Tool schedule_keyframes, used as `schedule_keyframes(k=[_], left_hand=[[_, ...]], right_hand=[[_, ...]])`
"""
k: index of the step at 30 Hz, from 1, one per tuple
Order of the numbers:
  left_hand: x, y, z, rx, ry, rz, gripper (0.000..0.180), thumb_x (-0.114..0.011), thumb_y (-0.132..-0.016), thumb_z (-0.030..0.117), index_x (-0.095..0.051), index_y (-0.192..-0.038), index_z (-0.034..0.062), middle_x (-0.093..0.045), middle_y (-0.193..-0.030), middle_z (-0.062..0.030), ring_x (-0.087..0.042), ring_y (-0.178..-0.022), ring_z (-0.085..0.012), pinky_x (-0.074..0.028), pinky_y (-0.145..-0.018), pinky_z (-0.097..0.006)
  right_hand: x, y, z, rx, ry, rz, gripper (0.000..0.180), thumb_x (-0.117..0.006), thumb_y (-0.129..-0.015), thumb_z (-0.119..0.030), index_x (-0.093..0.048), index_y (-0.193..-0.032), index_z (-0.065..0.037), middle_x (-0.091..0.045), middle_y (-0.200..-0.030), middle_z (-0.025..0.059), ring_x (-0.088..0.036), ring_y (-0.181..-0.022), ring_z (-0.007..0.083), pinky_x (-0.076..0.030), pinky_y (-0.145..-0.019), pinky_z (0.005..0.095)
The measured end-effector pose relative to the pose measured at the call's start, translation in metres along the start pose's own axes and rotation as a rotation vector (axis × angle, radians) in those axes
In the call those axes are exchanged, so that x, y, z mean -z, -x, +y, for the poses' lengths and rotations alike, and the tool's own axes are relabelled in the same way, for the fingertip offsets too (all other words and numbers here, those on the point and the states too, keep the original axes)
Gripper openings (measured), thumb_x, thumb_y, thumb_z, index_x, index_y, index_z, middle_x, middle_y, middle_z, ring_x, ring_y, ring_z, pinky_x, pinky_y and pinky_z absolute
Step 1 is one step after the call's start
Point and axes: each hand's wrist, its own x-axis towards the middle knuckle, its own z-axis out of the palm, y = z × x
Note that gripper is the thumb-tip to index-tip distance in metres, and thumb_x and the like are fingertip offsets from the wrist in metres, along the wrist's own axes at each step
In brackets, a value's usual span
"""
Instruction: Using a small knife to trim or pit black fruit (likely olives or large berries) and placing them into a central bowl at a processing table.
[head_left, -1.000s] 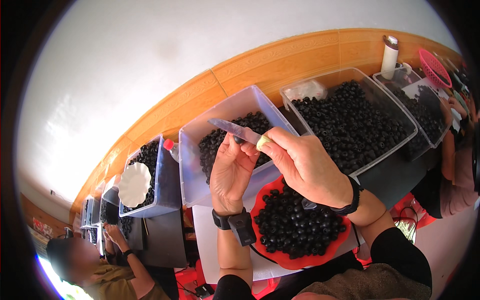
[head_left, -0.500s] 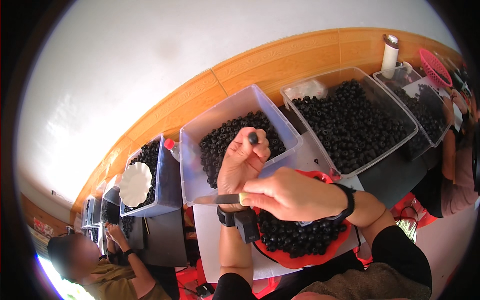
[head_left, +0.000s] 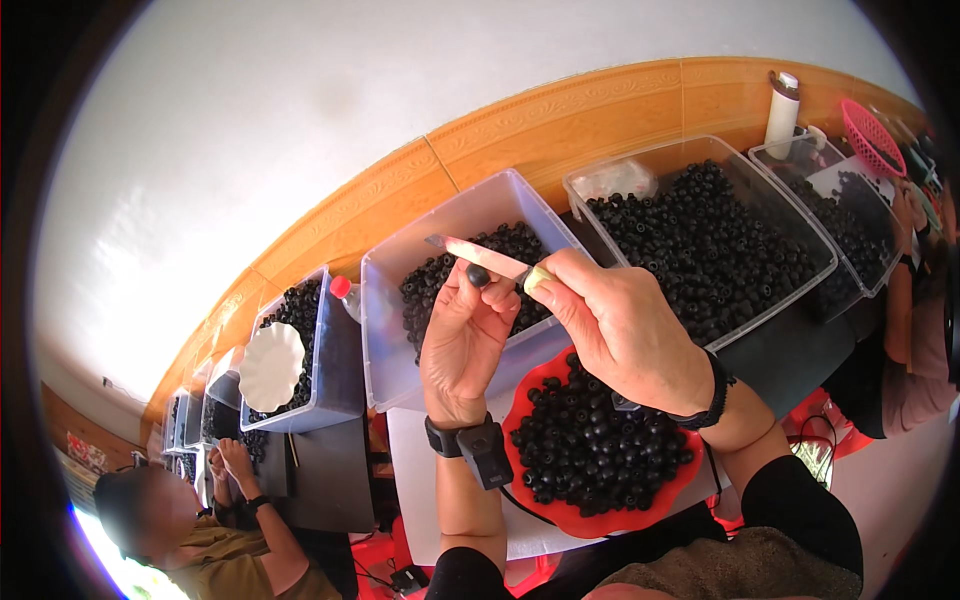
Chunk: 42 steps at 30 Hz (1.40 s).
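White wall (head_left: pixel 400 90) fills the upper background, with a band of orange-brown tiles (head_left: pixel 560 112) along its foot, above joined white (head_left: pixel 415 480) and dark (head_left: pixel 340 480) tabletops.

Held up over the white tabletop, before the middle tub (head_left: pixel 383 355), is a small black piece (head_left: pixel 477 275), rounded, smooth and slightly glossy. The left hand (head_left: pixel 465 350) pinches it between thumb and fingertip, the other fingers half curled, palm toward the wearer. The right hand (head_left: pixel 630 320) is closed round the yellowish handle of a knife (head_left: pixel 480 257), whose blade slants up to the left, just above the piece. Whether blade and piece touch cannot be told.

Much of the knife handle is inside the right fist. The right wrist covers part of a red dish (head_left: pixel 590 524), and both hands block some of the middle tub. At the right edge, another person is cut off and their work is hard to make out; so are the small far tubs at left.

The red dish, toward the near edge of the white tabletop, is heaped with black pieces, many showing a hole. The bluish middle tub, at the far edge, holds more. The right tub (head_left: pixel 745 322) has a large mound and a clear bag (head_left: pixel 612 180); a pale scalloped plate (head_left: pixel 271 367) rests on the left tub's (head_left: pixel 335 370) load.
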Motion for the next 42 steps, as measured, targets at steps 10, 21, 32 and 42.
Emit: schedule_keyframes(k=[10,21,32,42], left_hand=[[0.0,0.001,0.006,-0.012,0.016,0.015,0.015,-0.058,-0.092,0.015,-0.055,-0.101,0.003,-0.055,-0.089,-0.0018,-0.05,-0.079,-0.0127,-0.045,-0.075,-0.028],[0.008,0.007,-0.001,-0.014,0.013,0.113,0.024,-0.055,-0.093,0.011,-0.055,-0.116,0.0026,-0.06,-0.101,-0.0065,-0.056,-0.086,-0.0143,-0.048,-0.08,-0.029],[-0.015,0.003,0.016,-0.126,-1.245,0.145,0.012,-0.061,-0.087,0.001,-0.063,-0.098,-0.0018,-0.064,-0.092,-0.0027,-0.058,-0.082,-0.0093,-0.047,-0.077,-0.022],[-0.037,0.023,-0.031,0.078,-1.782,-0.236,0.01,-0.063,-0.076,0.002,-0.066,-0.085,0.0017,-0.065,-0.081,-0.0134,-0.063,-0.07,-0.0295,-0.049,-0.063,-0.034]], right_hand=[[-0.002,-0.003,-0.003,0.017,-0.003,-0.011,0.015,-0.053,-0.093,-0.014,-0.049,-0.085,-0.002,-0.053,-0.057,0.0177,-0.056,-0.054,0.0364,-0.04,-0.045,0.042],[0.0,0.006,-0.003,-0.027,-0.047,-0.103,0.014,-0.055,-0.093,-0.012,-0.051,-0.086,-0.001,-0.049,-0.06,0.0179,-0.047,-0.053,0.036,-0.037,-0.046,0.0373],[0.021,-0.002,-0.004,-0.041,-0.164,0.107,0.021,-0.051,-0.097,-0.015,-0.06,-0.092,0.003,-0.046,-0.062,-0.002,-0.039,-0.054,0.0038,-0.032,-0.049,0.0198],[0.036,0.003,-0.006,-0.036,-0.205,0.116,0.018,-0.053,-0.095,-0.013,-0.06,-0.092,0.003,-0.048,-0.06,0.0004,-0.041,-0.053,0.0076,-0.033,-0.048,0.0224]])
